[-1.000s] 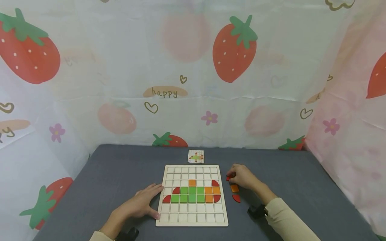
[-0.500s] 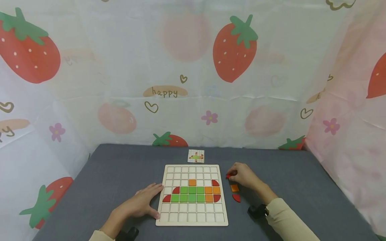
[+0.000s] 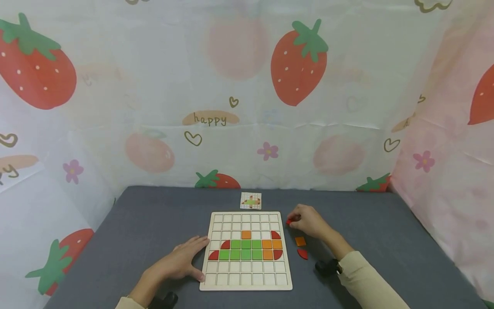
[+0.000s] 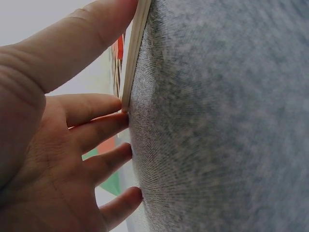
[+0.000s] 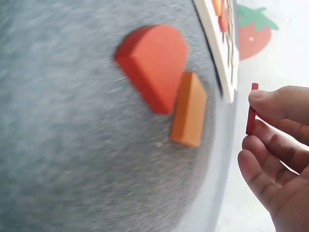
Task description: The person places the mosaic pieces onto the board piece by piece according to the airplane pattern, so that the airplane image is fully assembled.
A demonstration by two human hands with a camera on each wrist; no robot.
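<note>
A wooden grid board (image 3: 245, 274) lies on the grey table, with green, orange and red tiles set in its middle rows. My left hand (image 3: 181, 259) rests at the board's left edge, fingers extended; in the left wrist view the thumb and fingertips touch that edge. Right of the board, my right hand (image 3: 310, 222) pinches a small red tile (image 5: 251, 108) between thumb and finger, held above the table. Below that hand lie an orange square tile (image 3: 300, 241) and a red quarter-round tile (image 3: 302, 254), close together.
A small picture card (image 3: 251, 200) with a coloured grid pattern lies behind the board. A strawberry-printed curtain (image 3: 247, 86) encloses the grey table (image 3: 162, 214) at the back and sides.
My right hand has lifted the red tile from its place above the orange one and moved slightly back and toward the board. The left hand has stayed put.
</note>
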